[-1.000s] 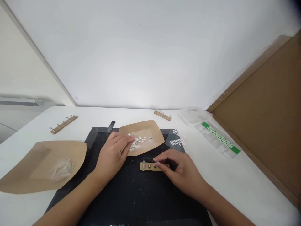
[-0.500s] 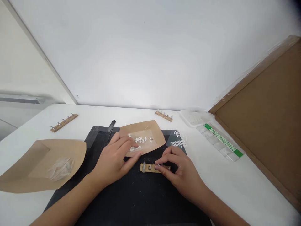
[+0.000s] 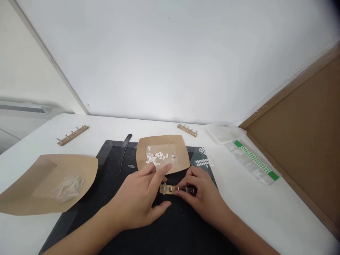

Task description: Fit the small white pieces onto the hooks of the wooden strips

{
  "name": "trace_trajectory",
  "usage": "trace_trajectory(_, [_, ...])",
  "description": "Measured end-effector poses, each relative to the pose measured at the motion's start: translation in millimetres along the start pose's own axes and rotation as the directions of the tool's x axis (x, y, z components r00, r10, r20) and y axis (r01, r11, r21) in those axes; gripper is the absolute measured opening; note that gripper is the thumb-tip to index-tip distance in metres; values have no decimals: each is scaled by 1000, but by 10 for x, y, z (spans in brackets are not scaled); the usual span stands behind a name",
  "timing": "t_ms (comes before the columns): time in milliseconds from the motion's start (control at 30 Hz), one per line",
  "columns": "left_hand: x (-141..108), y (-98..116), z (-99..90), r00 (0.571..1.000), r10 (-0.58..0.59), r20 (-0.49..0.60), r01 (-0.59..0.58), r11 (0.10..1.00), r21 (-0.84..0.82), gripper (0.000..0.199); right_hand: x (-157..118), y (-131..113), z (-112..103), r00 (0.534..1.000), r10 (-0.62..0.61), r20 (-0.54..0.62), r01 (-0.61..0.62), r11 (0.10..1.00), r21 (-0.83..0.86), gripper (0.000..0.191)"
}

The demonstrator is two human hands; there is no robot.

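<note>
In the head view, a short wooden nail-tip stand (image 3: 167,189) with small metal pegs lies on the black mat, with a clear nail tip on its left peg. The thumb and fingers of my right hand (image 3: 203,189) close on the stand around a middle peg and hide part of its right side. My left hand (image 3: 139,198) is open, fingers apart, with its fingertips just left of the stand and near the cardboard tray (image 3: 183,157). Small white oval pieces (image 3: 156,157) lie in that tray.
A larger cardboard tray (image 3: 32,180) at left holds a clear plastic bag (image 3: 69,187). A black nail file (image 3: 124,150) lies on the mat. Similar stands are at back left (image 3: 73,135) and back centre (image 3: 187,130). White adhesive tabs (image 3: 204,162) and a clear green-labelled case (image 3: 252,161) are at right.
My left hand has moved from over the small tray toward me and right, close to the stand. My right hand stays on the stand. A small clear piece now shows on the mat beside the file.
</note>
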State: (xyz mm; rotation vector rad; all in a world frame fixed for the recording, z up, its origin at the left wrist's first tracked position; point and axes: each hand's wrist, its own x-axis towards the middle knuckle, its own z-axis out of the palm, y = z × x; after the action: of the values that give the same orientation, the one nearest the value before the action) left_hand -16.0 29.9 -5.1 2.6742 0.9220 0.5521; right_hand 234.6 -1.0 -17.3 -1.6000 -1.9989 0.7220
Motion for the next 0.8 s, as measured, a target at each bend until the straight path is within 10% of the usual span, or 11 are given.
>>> trace_trajectory(800, [7, 39, 157, 998, -9, 67, 6, 999, 43, 63, 8, -48, -139, 989, -131, 72, 135, 989, -56, 7])
